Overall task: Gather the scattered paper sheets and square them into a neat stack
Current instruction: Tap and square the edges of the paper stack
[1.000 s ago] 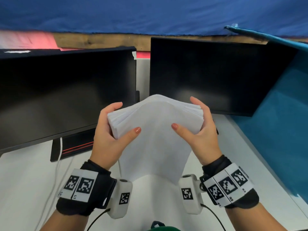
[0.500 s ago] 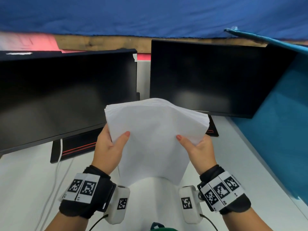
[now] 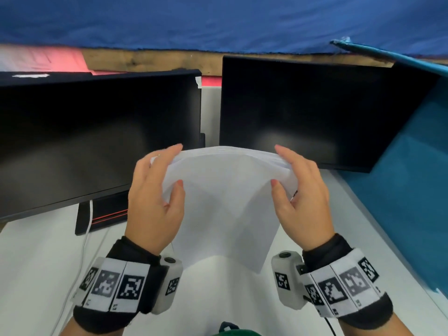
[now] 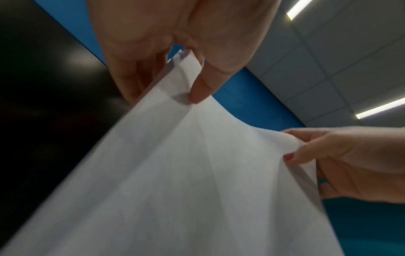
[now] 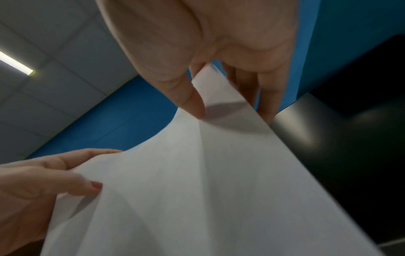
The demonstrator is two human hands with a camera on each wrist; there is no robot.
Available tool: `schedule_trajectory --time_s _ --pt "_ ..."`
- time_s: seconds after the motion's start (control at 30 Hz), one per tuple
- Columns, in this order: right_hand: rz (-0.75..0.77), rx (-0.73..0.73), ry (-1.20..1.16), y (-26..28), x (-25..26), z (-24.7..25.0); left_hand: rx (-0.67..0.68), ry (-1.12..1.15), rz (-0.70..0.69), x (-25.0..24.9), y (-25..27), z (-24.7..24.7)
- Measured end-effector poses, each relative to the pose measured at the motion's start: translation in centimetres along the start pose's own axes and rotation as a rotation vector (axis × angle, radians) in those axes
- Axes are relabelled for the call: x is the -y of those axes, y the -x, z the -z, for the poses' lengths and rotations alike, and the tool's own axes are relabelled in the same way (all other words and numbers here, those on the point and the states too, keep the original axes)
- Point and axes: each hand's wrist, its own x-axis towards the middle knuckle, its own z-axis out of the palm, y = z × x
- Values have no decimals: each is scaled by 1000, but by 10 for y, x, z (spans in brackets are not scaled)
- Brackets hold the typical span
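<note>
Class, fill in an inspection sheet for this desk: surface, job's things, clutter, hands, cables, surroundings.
Surface: white desk, bare where visible.
Job's things: paper stack held upright, top edge arched, bottom corner near the desk.
Clutter: nothing seen.
Hands: left hand and right hand pinch the stack's upper sides.
Cables: white cable under left monitor; dark wrist leads.
Surroundings: right monitor, both dark; teal panel; blue cloth.

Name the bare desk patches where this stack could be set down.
Bare white desk lies left of the left hand, and between the right hand and the teal partition. Crowded behind: two monitors and a cable.
</note>
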Motion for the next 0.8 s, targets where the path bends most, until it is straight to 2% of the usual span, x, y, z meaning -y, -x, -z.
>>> schedule_trajectory --time_s 0.2,0.27,0.3,0.37,0.43,0.5,0.57,0.7,0.8 --pt "-15 14 -38 1 2 3 -7 -22 2 -4 -2 5" --pt "-31 29 -80 -1 1 4 -5 61 42 -2 -5 9" --pt "-41 34 -117 -2 0 5 13 168 110 -2 -7 12" --pt "-109 35 -287 -6 -6 6 87 427 281 5 -11 15" --pt "-259 89 -517 -10 -15 6 225 593 382 18 -15 15" --pt "-387 229 -617 -12 -22 1 381 664 441 32 -16 11" --pt "-461 328 -629 -10 -31 -7 481 671 490 40 -14 6" --pt "-513 348 -668 -5 -42 -13 499 713 498 52 -7 0" --pt "-506 353 -675 -3 -46 -14 527 652 515 60 -2 -2"
